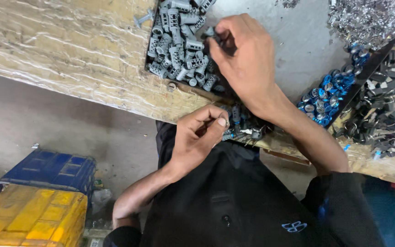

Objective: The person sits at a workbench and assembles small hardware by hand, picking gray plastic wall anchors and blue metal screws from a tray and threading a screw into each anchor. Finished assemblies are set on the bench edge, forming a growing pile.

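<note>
A grey cylinder [212, 33] is pinched by the right hand [245, 59] over the cylinder pile [179, 41], handy for grabbing, while the left hand [197, 137], below the pile at the worktop [69, 50] edge, is closed on something too small to make out.

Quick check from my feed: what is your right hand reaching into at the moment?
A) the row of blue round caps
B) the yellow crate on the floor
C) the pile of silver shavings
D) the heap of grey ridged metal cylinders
D: the right hand has its fingertips pinched at the edge of the heap of grey ridged cylinders, well apart from the blue caps, while the left hand rests closed at the bench edge.
</note>
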### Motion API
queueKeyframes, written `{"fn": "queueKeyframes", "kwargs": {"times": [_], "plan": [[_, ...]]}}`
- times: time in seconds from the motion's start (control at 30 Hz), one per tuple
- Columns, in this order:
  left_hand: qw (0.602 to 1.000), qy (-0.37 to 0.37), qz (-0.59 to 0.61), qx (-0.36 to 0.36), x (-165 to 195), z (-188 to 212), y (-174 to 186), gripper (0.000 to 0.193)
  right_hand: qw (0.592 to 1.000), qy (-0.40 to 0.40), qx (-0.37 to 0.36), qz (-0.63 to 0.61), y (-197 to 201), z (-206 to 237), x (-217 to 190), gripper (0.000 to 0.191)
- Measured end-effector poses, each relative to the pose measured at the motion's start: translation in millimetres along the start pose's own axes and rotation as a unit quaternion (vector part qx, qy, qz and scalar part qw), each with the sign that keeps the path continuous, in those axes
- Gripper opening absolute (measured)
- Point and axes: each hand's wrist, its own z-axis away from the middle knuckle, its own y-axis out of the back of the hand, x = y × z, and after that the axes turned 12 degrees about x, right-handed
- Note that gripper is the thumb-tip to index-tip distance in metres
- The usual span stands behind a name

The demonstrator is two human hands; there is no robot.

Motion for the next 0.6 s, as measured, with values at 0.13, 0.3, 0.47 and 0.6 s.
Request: {"fn": "queueKeyframes", "kwargs": {"times": [0.13,0.3,0.47,0.6], "plan": [[1.0,0.0,0.011,-0.01,8.8,-2.1,4.0,0.009,0.999,0.026,0.015,0.043,36.1,19.1,10.1,0.031],[0.998,0.022,0.039,-0.036,21.4,-15.0,-0.8,0.014,0.999,0.001,-0.018,0.045,66.9,43.4,-1.1,0.023],[0.985,0.082,0.103,-0.107,29.4,-29.1,-9.6,0.012,0.992,-0.072,0.008,-0.106,91.9,90.6,-36.3,0.027],[0.982,0.149,0.064,-0.099,28.7,-28.9,-20.4,0.012,0.985,-0.101,0.021,-0.137,96.4,114.6,-25.3,0.027]]}}
